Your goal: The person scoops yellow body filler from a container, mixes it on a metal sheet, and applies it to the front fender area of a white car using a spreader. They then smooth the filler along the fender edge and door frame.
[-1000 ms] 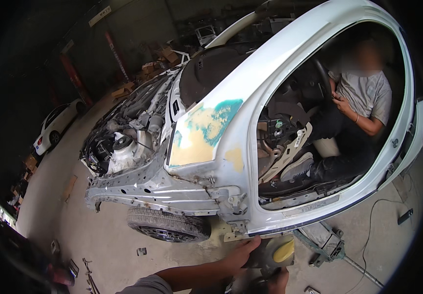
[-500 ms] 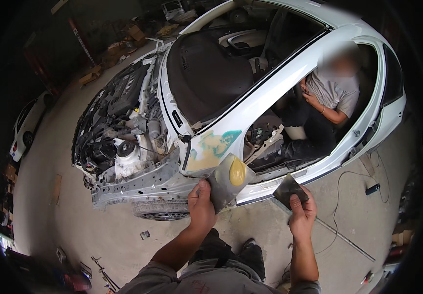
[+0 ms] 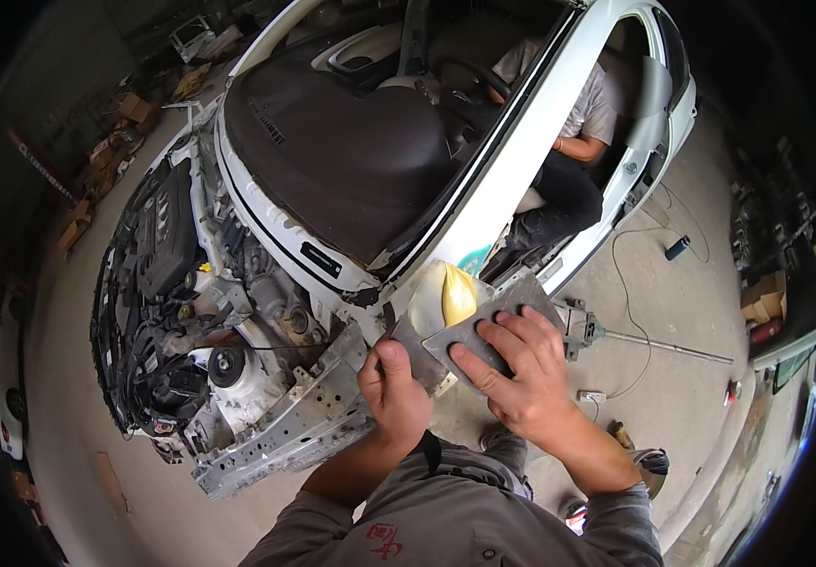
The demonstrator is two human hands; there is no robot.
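We hold a grey plate (image 3: 424, 314) in our left hand (image 3: 395, 389), clamped at its near edge with the thumb on top. A dollop of yellow paste (image 3: 459, 297) sits on the plate, in front of the white car (image 3: 512, 175). Our right hand (image 3: 528, 373) is clamped on a scraper (image 3: 455, 340), fingers spread over its face. The scraper's edge lies by the paste's lower end; we cannot tell whether they touch. A person (image 3: 585, 113) sits in the car.
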